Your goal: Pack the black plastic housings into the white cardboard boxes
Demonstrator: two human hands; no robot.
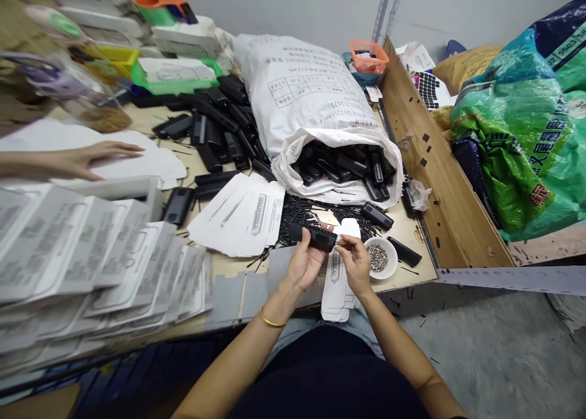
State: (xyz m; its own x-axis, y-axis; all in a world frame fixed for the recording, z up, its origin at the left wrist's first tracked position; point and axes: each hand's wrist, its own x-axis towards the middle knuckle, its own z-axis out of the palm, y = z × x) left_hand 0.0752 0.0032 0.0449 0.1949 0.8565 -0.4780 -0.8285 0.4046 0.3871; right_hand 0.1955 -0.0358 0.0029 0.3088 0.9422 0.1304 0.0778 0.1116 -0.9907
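My left hand (pixel 304 265) is closed around a black oblong plastic case (pixel 323 239), held above the table's front edge. At the case's right end, my right hand (pixel 357 261) is pinched; whatever is between its fingertips is too small to make out. Below both hands lie several white printed cards (pixel 334 300) overhanging the edge. Just right of my right hand stands a white bowl (pixel 392 261) with small shiny metal pieces (pixel 378 257) inside. Another black case (pixel 403 251) rests beside the bowl, and one more (pixel 377 216) lies behind it.
A white woven sack (pixel 311 80) opens toward me, full of black cases. Thin black sticks (pixel 297 214) lie scattered before it. Fanned white cards (pixel 247 217) and stacked printed cards (pixel 132 254) fill the left. Another person's hand (pixel 107 156) reaches in there. A wooden board (pixel 425 150) borders the right.
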